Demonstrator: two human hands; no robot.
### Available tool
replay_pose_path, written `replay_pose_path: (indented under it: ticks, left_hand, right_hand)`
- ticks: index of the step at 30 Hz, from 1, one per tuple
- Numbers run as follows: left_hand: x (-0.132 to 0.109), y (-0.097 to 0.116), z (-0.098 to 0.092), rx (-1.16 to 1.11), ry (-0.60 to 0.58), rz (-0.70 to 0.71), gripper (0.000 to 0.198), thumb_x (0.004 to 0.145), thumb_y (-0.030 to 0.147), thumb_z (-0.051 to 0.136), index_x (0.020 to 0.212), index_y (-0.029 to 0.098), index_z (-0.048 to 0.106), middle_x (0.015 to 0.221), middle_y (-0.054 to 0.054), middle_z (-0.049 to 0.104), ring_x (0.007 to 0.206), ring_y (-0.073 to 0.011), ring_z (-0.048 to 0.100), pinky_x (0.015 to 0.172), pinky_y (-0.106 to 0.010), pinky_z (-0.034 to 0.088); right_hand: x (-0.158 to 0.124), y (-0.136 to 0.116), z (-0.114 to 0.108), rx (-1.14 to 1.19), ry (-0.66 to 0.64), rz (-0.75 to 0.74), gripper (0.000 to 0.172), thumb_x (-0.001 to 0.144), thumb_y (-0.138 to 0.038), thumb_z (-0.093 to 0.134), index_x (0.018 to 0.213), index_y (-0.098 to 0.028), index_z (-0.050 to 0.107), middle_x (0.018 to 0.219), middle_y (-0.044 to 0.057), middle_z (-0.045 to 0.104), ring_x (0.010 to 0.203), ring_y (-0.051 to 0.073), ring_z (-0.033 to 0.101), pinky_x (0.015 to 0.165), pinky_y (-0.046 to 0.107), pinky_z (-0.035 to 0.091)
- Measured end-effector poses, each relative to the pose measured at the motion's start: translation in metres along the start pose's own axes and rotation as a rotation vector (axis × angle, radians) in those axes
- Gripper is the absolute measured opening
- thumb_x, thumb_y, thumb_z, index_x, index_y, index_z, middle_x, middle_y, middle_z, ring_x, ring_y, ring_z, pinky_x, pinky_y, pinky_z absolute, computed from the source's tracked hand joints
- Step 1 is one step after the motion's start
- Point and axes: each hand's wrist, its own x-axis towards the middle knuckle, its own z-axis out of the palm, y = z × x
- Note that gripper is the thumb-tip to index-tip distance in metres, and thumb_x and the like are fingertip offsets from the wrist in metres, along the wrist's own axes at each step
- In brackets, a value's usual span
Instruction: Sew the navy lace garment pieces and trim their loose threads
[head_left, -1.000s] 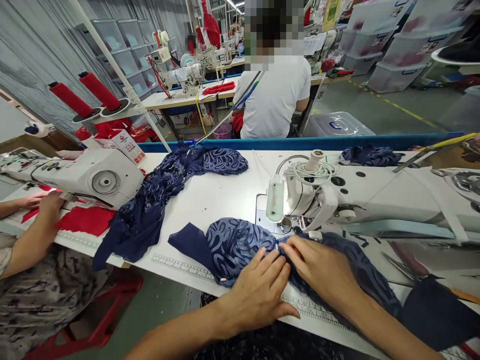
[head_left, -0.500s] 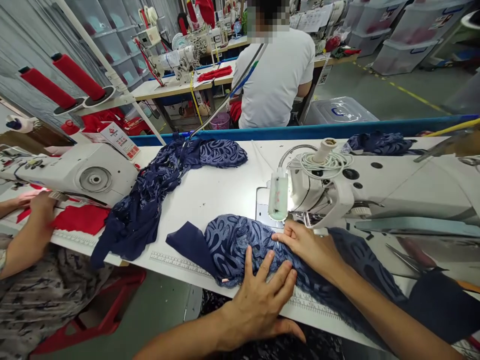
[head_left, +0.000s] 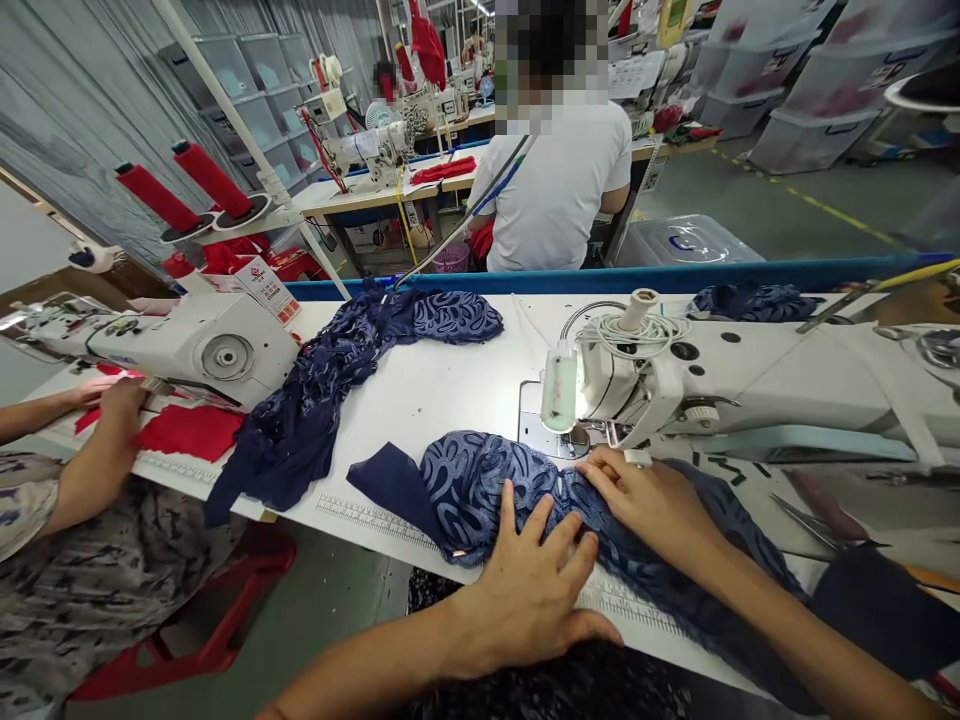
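A navy garment piece with a swirling patterned fabric [head_left: 465, 490] lies along the front of the sewing table, beside the sewing machine's needle area. My left hand [head_left: 536, 585] rests on it with fingers spread. Close to the presser foot, my right hand [head_left: 652, 505] pinches the fabric's upper edge between thumb and fingers. Between the two hands a small whitish spot shows on the cloth. The sewing machine [head_left: 637, 390] carries a lit lamp [head_left: 559, 388] over its metal needle plate [head_left: 534, 425]. From under my right forearm the cloth runs on to the right.
A heap of navy garment pieces [head_left: 315, 390] lies to the left. Scissors [head_left: 814, 525] lie right of my right hand. A co-worker's hand [head_left: 120, 405] is at the neighbouring machine [head_left: 202, 345] with red fabric [head_left: 191, 432]. A person in a white shirt [head_left: 555, 200] sits ahead.
The view has tilted and shifted a little. My right hand has slid slightly right along the fabric edge, away from the needle area. My left hand stays spread on the cloth.
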Motion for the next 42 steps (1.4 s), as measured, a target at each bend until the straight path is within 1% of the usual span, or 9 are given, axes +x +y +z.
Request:
replay_pose_path:
  ticks: [5, 13, 19, 23, 25, 29, 34, 38, 42]
  left_hand:
    - [0.012, -0.012, 0.007, 0.072, 0.085, -0.006, 0.069, 0.099, 0.057, 0.034, 0.140, 0.003, 0.044, 0.142, -0.018, 0.053, 0.138, -0.0292, 0.041, 0.121, -0.056, 0.015]
    - [0.010, -0.017, 0.013, 0.121, 0.052, -0.020, 0.063, 0.100, 0.055, 0.033, 0.141, 0.007, 0.043, 0.144, -0.016, 0.051, 0.139, -0.0308, 0.038, 0.116, -0.069, 0.006]
    - [0.008, -0.017, 0.001, 0.056, 0.009, -0.036, 0.058, 0.101, 0.052, 0.032, 0.140, 0.011, 0.043, 0.144, -0.016, 0.050, 0.139, -0.0309, 0.038, 0.115, -0.070, 0.014]
    - [0.023, -0.029, -0.018, -0.085, 0.029, -0.126, 0.039, 0.102, 0.039, 0.039, 0.133, 0.017, 0.048, 0.134, -0.010, 0.058, 0.136, -0.0247, 0.042, 0.118, -0.060, 0.021]
    - [0.037, -0.040, -0.023, -0.118, 0.058, -0.195, 0.037, 0.100, 0.028, 0.045, 0.134, 0.017, 0.046, 0.132, -0.009, 0.059, 0.132, -0.0240, 0.045, 0.120, -0.054, 0.021]
    - [0.063, -0.063, -0.022, -0.252, -0.049, -0.264, 0.044, 0.093, 0.031, 0.059, 0.134, 0.017, 0.049, 0.120, -0.010, 0.064, 0.116, -0.0264, 0.055, 0.109, -0.048, 0.037]
    - [0.071, -0.076, -0.026, -0.386, -0.177, -0.298, 0.021, 0.090, 0.038, 0.062, 0.104, 0.022, 0.068, 0.101, -0.004, 0.069, 0.104, -0.0257, 0.060, 0.094, -0.041, 0.044]
    - [0.069, -0.073, -0.030, -0.409, -0.206, -0.282, 0.015, 0.091, 0.030, 0.059, 0.096, 0.021, 0.069, 0.094, -0.002, 0.069, 0.097, -0.0212, 0.062, 0.089, -0.034, 0.044]
    - [0.066, -0.068, -0.030, -0.402, -0.202, -0.285, 0.015, 0.091, 0.028, 0.058, 0.094, 0.019, 0.069, 0.095, -0.003, 0.068, 0.098, -0.0215, 0.060, 0.089, -0.034, 0.043]
  right_hand:
    - [-0.011, -0.010, 0.000, 0.012, -0.076, -0.002, 0.031, 0.095, -0.045, 0.038, 0.084, -0.026, 0.059, 0.069, 0.000, 0.069, 0.064, 0.018, 0.065, 0.055, 0.026, 0.035]
    - [0.000, -0.011, 0.008, -0.009, -0.133, 0.035, 0.031, 0.095, -0.047, 0.040, 0.078, -0.026, 0.055, 0.065, -0.001, 0.067, 0.061, 0.018, 0.065, 0.054, 0.026, 0.032]
    - [0.002, -0.004, 0.016, -0.034, -0.129, 0.012, 0.028, 0.096, -0.046, 0.042, 0.081, -0.026, 0.056, 0.063, -0.003, 0.065, 0.059, 0.018, 0.064, 0.052, 0.026, 0.032]
    - [-0.007, 0.000, 0.018, -0.092, -0.039, -0.055, 0.029, 0.096, -0.042, 0.041, 0.108, -0.022, 0.059, 0.088, 0.008, 0.071, 0.073, 0.025, 0.065, 0.063, 0.034, 0.037]
    - [-0.009, 0.001, 0.018, -0.108, -0.004, -0.102, 0.027, 0.095, -0.037, 0.042, 0.107, -0.020, 0.059, 0.103, 0.012, 0.069, 0.080, 0.028, 0.063, 0.074, 0.040, 0.038]
    - [-0.011, 0.001, 0.017, -0.056, 0.007, -0.195, 0.021, 0.096, -0.029, 0.037, 0.091, -0.021, 0.056, 0.098, 0.008, 0.068, 0.080, 0.024, 0.061, 0.084, 0.043, 0.035]
    - [-0.018, 0.002, 0.008, 0.059, 0.018, -0.212, 0.022, 0.100, -0.030, 0.032, 0.096, -0.023, 0.053, 0.086, 0.004, 0.067, 0.079, 0.021, 0.060, 0.089, 0.043, 0.035]
    - [-0.016, 0.000, 0.003, 0.178, -0.037, -0.196, 0.022, 0.094, -0.042, 0.050, 0.108, -0.026, 0.056, 0.097, 0.002, 0.068, 0.086, 0.021, 0.062, 0.082, 0.038, 0.040]
    - [-0.006, -0.007, 0.004, 0.292, -0.089, -0.176, 0.015, 0.091, -0.035, 0.049, 0.083, -0.025, 0.057, 0.082, -0.001, 0.063, 0.074, 0.017, 0.060, 0.067, 0.031, 0.041]
